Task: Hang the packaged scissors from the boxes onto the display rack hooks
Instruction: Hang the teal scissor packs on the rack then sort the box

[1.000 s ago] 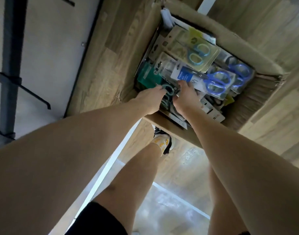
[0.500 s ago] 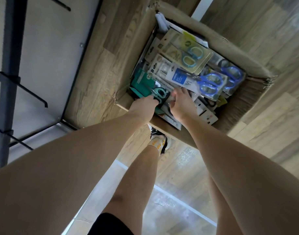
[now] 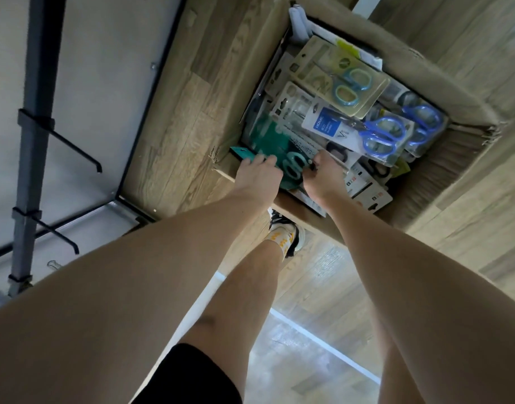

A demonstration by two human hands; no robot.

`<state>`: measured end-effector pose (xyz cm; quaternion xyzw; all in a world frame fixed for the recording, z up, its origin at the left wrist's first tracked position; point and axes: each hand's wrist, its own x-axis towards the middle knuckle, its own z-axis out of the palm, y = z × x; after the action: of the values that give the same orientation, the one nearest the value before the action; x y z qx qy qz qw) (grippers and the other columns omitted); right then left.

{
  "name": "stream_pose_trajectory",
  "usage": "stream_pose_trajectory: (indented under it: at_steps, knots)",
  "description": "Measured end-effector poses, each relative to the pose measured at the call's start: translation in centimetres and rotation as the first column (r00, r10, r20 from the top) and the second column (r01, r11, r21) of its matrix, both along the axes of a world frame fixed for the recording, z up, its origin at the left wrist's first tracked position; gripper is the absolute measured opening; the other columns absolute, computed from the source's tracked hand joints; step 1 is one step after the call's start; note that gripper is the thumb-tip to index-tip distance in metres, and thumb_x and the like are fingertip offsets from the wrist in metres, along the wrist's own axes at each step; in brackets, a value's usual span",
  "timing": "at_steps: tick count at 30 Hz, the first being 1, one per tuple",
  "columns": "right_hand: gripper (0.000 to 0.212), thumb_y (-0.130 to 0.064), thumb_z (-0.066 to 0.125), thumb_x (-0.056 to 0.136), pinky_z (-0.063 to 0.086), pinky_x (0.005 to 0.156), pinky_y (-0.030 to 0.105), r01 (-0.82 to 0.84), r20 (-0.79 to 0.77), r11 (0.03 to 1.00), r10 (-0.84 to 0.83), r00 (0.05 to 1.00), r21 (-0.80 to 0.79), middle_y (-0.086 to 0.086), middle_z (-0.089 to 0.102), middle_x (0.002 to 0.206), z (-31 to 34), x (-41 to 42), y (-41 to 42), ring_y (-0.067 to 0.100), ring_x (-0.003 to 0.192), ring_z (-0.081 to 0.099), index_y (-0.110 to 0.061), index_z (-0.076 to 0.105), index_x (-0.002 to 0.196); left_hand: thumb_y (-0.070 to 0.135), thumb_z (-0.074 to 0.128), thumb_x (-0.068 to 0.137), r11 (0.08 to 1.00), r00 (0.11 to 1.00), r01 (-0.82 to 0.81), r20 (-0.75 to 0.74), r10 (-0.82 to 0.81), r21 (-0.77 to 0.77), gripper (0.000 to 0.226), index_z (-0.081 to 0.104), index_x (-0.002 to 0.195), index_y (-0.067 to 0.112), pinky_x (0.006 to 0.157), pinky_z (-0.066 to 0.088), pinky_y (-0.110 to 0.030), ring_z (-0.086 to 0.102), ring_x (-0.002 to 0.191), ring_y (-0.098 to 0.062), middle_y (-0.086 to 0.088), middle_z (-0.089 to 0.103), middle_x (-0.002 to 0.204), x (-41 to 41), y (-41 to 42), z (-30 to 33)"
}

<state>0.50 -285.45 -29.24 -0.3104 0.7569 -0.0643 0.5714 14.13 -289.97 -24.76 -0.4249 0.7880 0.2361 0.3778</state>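
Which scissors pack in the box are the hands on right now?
The teal pack at the box's near-left corner: left hand and right hand both grip it. The blue-handled packs lie untouched beyond.

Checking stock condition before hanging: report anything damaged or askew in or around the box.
The box has a torn, frayed corner on its right. Inside, the scissor packs lie jumbled at differing angles, not stacked. Both hands, left and right, hold a green pack tilted up at the near edge. No pack looks damaged.
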Motion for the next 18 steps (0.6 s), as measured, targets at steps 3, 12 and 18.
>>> stream_pose_trajectory:
  at_steps: [3, 12, 18]
  knots:
    - [0.031, -0.02, 0.057, 0.098, 0.052, 0.07, 0.035, -0.041, 0.002, 0.997, 0.041, 0.999, 0.062, 0.004, 0.062, 0.108, 1.8, -2.2, 1.2, 0.022, 0.087, 0.067, -0.007, 0.051, 0.126, 0.007, 0.05, 0.093, 0.998, 0.998, 0.056, -0.023, -0.057, -0.009, 0.035, 0.063, 0.124, 0.017, 0.096, 0.039, -0.038, 0.042, 0.119, -0.026, -0.005, 0.051, 0.121, -0.2, 0.4, 1.6]
    - [0.038, -0.006, 0.062, 0.092, 0.062, 0.067, 0.039, -0.053, 0.108, 0.961, 0.024, 0.994, 0.273, 0.013, 0.059, 0.116, 12.2, -6.8, 0.1, 0.026, 0.09, 0.067, -0.014, 0.055, 0.129, 0.002, 0.052, 0.092, 1.0, 0.991, 0.008, -0.132, -0.011, -0.023, 0.038, 0.061, 0.126, 0.018, 0.09, 0.044, -0.037, 0.045, 0.122, -0.024, -0.005, 0.055, 0.129, -1.7, 0.6, 10.9]
    - [0.028, -0.006, 0.058, 0.086, 0.062, 0.073, 0.046, -0.15, 0.094, 0.968, 0.133, 0.987, 0.203, 0.006, 0.063, 0.09, 23.7, -6.9, -1.8, 0.026, 0.085, 0.067, -0.014, 0.058, 0.112, -0.014, 0.039, 0.086, 0.97, 0.951, -0.238, -0.192, 0.243, 0.046, 0.046, 0.057, 0.123, 0.007, 0.079, 0.05, -0.042, 0.052, 0.109, -0.03, -0.012, 0.053, 0.113, -2.1, 0.6, 21.9]
